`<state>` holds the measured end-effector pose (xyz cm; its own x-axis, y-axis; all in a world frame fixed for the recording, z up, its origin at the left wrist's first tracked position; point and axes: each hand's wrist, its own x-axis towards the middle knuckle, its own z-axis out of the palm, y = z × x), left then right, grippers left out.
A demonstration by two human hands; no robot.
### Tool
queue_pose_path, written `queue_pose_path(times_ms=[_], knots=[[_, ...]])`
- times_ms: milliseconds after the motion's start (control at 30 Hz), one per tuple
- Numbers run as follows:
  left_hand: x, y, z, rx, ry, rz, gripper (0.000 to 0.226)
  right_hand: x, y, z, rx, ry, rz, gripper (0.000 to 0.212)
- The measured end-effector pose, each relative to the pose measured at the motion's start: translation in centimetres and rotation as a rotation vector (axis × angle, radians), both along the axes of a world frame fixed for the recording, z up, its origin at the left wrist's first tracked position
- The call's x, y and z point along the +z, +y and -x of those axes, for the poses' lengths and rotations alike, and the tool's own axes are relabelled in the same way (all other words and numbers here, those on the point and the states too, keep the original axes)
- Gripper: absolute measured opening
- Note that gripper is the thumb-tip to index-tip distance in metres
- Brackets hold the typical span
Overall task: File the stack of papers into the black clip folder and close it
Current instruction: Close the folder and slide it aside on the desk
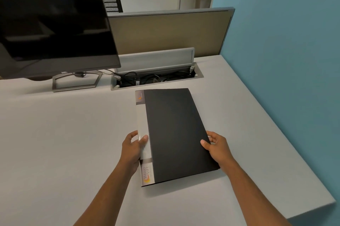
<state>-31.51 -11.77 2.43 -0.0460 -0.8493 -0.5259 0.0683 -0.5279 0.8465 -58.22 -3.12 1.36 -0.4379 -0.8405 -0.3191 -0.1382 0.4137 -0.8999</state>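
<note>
The black clip folder (pixel 174 132) lies closed on the grey desk (pixel 64 143), its white labelled spine to the left. My left hand (pixel 133 149) grips the spine edge, thumb on top of the cover. My right hand (pixel 217 147) holds the folder's right edge, thumb resting on the black cover. No loose papers show anywhere in view; whatever is inside the folder is hidden.
A dark monitor (pixel 55 36) on a stand sits at the back left. An open cable tray (pixel 156 76) with wires lies just behind the folder. A divider panel (pixel 169 32) backs the desk, and a blue wall (pixel 285 60) runs along its right edge.
</note>
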Motion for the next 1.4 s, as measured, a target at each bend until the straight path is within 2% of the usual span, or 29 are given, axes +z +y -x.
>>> queue_pose_path(times_ms=[367, 533, 733, 867, 1067, 1200, 1400], knots=[[-0.2, -0.2, 13.4, -0.014, -0.067, -0.003, 0.039, 0.1, -0.6, 12.8, -0.032, 0.047, -0.028, 0.032], [-0.2, -0.6, 18.0, -0.085, -0.088, -0.026, 0.037, 0.0, -0.6, 17.5, -0.063, 0.039, -0.052, 0.032], [-0.2, -1.1, 23.0, -0.208, -0.250, 0.044, 0.035, -0.7, -0.6, 22.2, -0.127, 0.117, -0.089, 0.034], [-0.3, -1.3, 25.8, -0.267, -0.353, 0.075, 0.038, -1.2, -0.9, 24.1, -0.168, 0.193, -0.115, 0.037], [-0.4, -1.7, 28.5, -0.277, -0.468, 0.134, 0.030, -1.3, -1.4, 25.3, -0.190, 0.353, -0.137, 0.040], [-0.6, -1.8, 29.4, -0.231, -0.499, 0.153, 0.026, -1.4, -1.9, 25.1, -0.194, 0.504, -0.161, 0.043], [-1.2, -1.8, 29.7, -0.215, -0.530, 0.182, 0.024, -1.7, -1.9, 24.4, -0.190, 0.720, -0.162, 0.036]])
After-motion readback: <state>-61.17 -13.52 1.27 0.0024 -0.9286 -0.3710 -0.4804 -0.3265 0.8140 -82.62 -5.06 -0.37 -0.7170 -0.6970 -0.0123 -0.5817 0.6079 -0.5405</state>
